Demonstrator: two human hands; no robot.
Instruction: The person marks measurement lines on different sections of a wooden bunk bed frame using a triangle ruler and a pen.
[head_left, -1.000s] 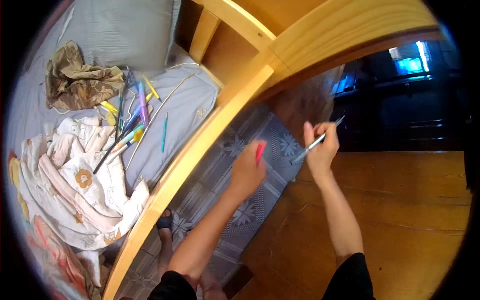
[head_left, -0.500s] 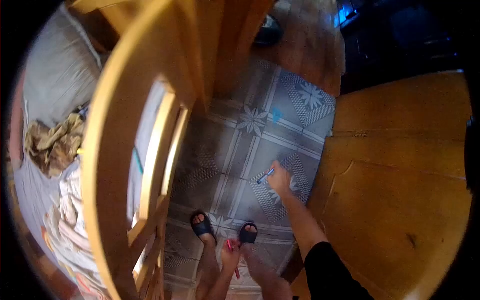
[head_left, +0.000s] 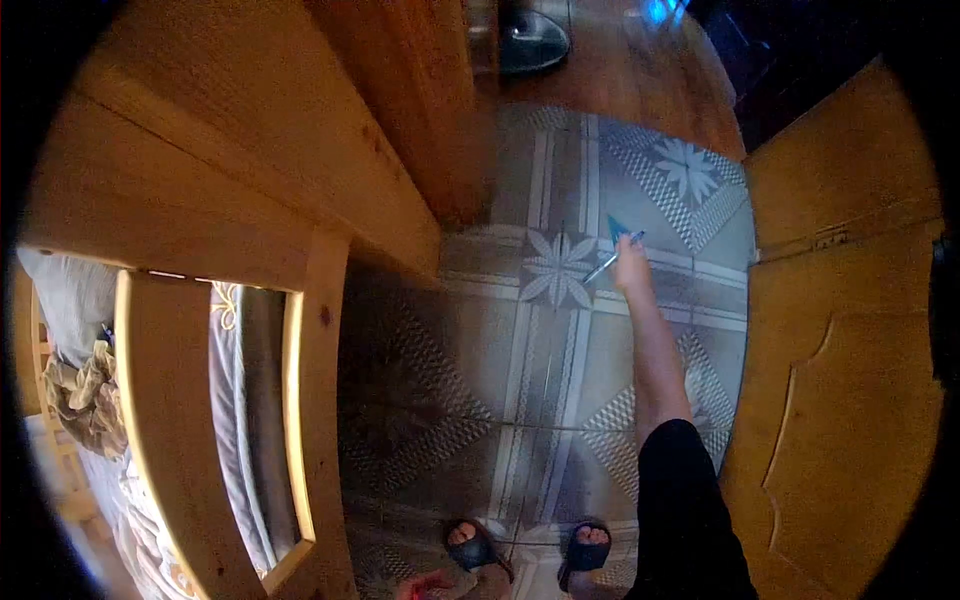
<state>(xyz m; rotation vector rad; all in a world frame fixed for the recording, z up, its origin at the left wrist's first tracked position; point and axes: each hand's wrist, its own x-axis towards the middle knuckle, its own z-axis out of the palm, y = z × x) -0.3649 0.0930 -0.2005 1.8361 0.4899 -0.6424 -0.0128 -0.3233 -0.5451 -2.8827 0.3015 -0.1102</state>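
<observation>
My right hand (head_left: 628, 268) is stretched forward low over the tiled floor, its fingers closed round a slim blue-and-white pen (head_left: 601, 267). Right beside its fingertips is a small teal piece (head_left: 614, 226) on the tiles; I cannot tell whether the fingers touch it. Only part of my left hand (head_left: 428, 580) shows, at the bottom edge near my sandalled feet. It is closed on a red pen (head_left: 417, 592), most of which is hidden or out of view.
A wooden bed frame (head_left: 330, 400) rises on the left, with crumpled bedding (head_left: 140, 520) behind its slats. Wooden cabinet doors (head_left: 850, 400) stand along the right. A dark round object (head_left: 533, 42) sits on the wood floor at the top. My feet in black sandals (head_left: 585, 550) are below.
My right hand has reached further forward with its pen, up to the teal piece. My left hand has dropped toward the bottom edge. The view has shifted forward.
</observation>
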